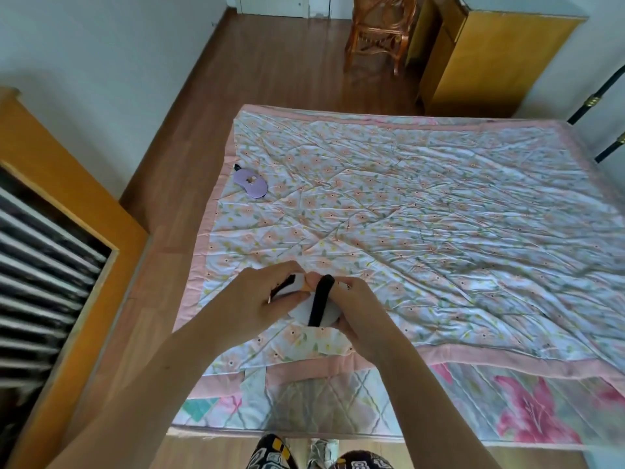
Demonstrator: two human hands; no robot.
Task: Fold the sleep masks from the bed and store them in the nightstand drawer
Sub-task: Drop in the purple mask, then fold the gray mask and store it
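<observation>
A white sleep mask (304, 308) with a black strap across it sits just above the near left part of the bed's floral quilt (422, 204). My left hand (270, 296) pinches its left end, and my right hand (355, 299) holds its right side, thumb beside the strap. Part of the mask is hidden under my fingers. A second, purple sleep mask (251, 182) lies flat on the quilt near the bed's left edge, well beyond my hands. No nightstand drawer is clearly in view.
An orange wooden frame (67, 204) with dark slats stands to the left of the bed. A wicker chair (378, 32) and a yellow wooden cabinet (487, 59) stand on the wood floor beyond the bed. A black metal headboard (608, 96) is at the far right.
</observation>
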